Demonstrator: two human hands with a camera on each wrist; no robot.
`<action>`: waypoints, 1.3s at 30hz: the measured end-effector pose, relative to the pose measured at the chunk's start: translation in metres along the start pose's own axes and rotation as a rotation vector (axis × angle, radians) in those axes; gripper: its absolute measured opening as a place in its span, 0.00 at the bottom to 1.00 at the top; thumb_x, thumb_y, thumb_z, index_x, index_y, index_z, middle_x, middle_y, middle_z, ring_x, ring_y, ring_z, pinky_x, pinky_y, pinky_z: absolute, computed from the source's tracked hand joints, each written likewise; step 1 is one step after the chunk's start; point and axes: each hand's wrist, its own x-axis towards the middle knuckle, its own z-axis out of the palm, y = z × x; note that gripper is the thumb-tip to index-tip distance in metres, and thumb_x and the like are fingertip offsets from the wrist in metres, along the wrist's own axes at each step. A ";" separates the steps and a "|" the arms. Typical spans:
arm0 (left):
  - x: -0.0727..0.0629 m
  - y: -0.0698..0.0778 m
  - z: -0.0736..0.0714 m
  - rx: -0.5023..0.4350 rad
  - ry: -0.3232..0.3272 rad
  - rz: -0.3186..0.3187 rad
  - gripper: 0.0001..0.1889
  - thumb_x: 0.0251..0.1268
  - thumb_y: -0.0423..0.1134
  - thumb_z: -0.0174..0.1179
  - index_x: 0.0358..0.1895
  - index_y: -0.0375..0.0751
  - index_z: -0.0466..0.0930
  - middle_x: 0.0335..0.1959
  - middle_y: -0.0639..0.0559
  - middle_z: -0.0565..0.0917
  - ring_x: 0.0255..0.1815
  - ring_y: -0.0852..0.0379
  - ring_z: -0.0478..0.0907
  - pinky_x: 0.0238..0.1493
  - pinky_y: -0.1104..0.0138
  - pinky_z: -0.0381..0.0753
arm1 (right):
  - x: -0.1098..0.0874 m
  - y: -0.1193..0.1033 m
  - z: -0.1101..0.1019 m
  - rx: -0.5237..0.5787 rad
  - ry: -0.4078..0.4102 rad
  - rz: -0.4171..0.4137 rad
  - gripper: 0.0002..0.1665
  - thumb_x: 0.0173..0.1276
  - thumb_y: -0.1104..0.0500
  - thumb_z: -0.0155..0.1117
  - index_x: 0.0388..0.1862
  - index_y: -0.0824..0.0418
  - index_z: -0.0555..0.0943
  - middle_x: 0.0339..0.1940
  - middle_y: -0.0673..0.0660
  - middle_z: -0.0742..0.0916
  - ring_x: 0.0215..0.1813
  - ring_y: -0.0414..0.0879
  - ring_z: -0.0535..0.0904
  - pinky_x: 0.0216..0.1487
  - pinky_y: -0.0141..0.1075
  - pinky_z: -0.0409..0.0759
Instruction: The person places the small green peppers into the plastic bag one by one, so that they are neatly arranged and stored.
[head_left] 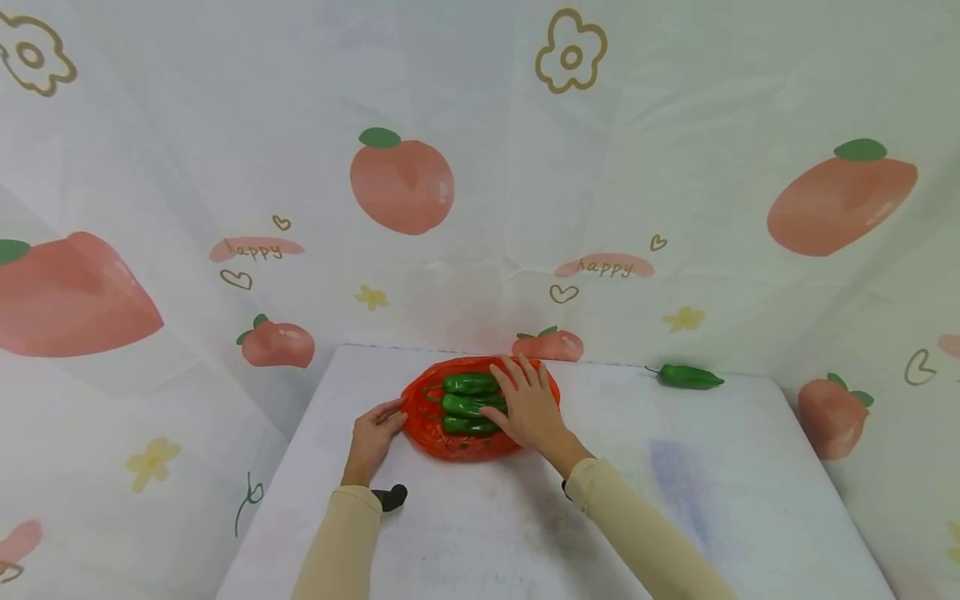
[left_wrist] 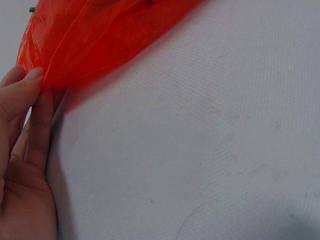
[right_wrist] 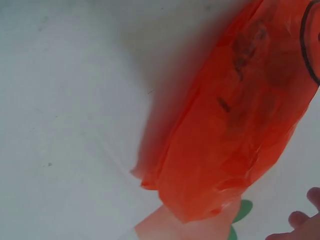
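A red plastic bag [head_left: 427, 437] lies spread on the white table with several long green peppers [head_left: 465, 406] in its opening. At the bag's left edge, my left hand [head_left: 372, 437] pinches the plastic between thumb and fingers; the left wrist view shows the bag [left_wrist: 100, 45] gathered at the fingertips. My right hand [head_left: 534, 408] is over the bag's right side with its fingers spread, partly hiding the right ends of the peppers. The right wrist view catches the bag's [right_wrist: 220, 130] outer side and a few fingertips [right_wrist: 299, 220] beyond it. Whether they touch a pepper is unclear.
One more green pepper [head_left: 688, 377] lies alone near the table's back right edge. A white cloth wall [head_left: 480, 100] printed with fruit and flowers rises behind and beside the table [head_left: 600, 517].
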 end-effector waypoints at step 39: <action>0.002 0.001 0.000 0.037 -0.002 0.001 0.21 0.73 0.41 0.63 0.67 0.46 0.79 0.67 0.44 0.81 0.68 0.51 0.79 0.57 0.78 0.82 | -0.043 0.069 -0.005 0.023 -0.060 0.222 0.54 0.68 0.27 0.56 0.84 0.51 0.55 0.87 0.63 0.50 0.85 0.68 0.43 0.80 0.73 0.40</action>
